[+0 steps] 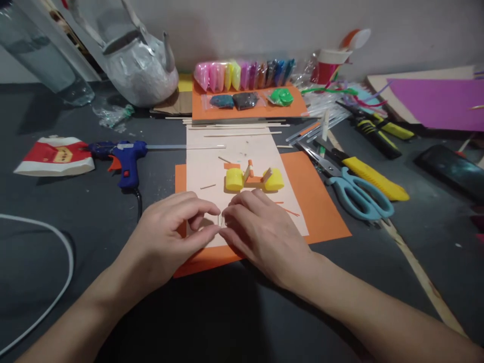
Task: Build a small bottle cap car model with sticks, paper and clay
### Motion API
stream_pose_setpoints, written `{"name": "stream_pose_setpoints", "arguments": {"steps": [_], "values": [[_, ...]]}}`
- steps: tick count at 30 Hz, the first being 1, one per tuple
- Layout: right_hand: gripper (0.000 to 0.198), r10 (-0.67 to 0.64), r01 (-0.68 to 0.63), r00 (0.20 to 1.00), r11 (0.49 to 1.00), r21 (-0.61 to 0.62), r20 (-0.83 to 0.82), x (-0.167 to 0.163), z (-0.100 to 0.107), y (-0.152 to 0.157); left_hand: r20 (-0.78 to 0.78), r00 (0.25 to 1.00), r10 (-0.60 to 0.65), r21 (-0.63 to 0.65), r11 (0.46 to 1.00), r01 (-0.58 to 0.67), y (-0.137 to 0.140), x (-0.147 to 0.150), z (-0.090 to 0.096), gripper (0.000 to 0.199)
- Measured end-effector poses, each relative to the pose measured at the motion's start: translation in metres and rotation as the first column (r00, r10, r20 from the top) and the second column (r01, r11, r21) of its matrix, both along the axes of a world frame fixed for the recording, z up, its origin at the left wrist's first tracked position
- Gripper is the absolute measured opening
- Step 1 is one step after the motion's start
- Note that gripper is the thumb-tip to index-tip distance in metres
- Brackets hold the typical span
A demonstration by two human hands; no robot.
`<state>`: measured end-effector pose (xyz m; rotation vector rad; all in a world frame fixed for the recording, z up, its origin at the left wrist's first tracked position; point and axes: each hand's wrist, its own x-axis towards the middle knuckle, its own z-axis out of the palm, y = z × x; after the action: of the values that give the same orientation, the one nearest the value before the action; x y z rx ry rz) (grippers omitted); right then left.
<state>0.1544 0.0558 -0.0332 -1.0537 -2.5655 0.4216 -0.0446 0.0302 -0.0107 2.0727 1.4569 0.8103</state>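
Left hand [170, 232] and right hand [266, 229], fingertips nearly meeting, are pinching short thin sticks [218, 220] over a pale sheet [197, 169]; their exact number is hard to make out. Just beyond, a yellow-and-orange model [255, 179] is lying on the sheet. An orange sheet [323, 201] is lying beneath. Farther out, a glue gun [130, 162] and scissors [355, 195] are flanking it on the desk [434, 227].

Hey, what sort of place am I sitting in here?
Probably a craft workspace, perhaps at home: on the dark tabletop lie a blue glue gun, scissors with light blue handles and a row of colourful packets.
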Motion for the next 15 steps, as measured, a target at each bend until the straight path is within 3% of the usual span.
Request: {"name": "stream_pose_setpoints", "arguments": {"steps": [4, 9, 15], "values": [[0.018, 0.022, -0.022, 0.997, 1.000, -0.002, -0.073, 0.007, -0.003, 0.001, -0.075, 0.997, -0.029, -0.046, 0.999, 0.026, 0.002, 0.000, -0.010, 0.003], [0.016, 0.020, -0.025, 0.991, 0.999, -0.032, -0.134, 0.014, -0.003, 0.002, -0.152, 0.983, -0.098, -0.007, 0.995, 0.098, 0.003, 0.004, -0.020, 0.006], [0.015, 0.002, -0.016, 0.991, 0.995, -0.095, -0.136, 0.013, -0.003, 0.004, -0.196, 0.978, -0.067, -0.051, 0.997, 0.058, 0.003, 0.009, -0.020, 0.003]]}}
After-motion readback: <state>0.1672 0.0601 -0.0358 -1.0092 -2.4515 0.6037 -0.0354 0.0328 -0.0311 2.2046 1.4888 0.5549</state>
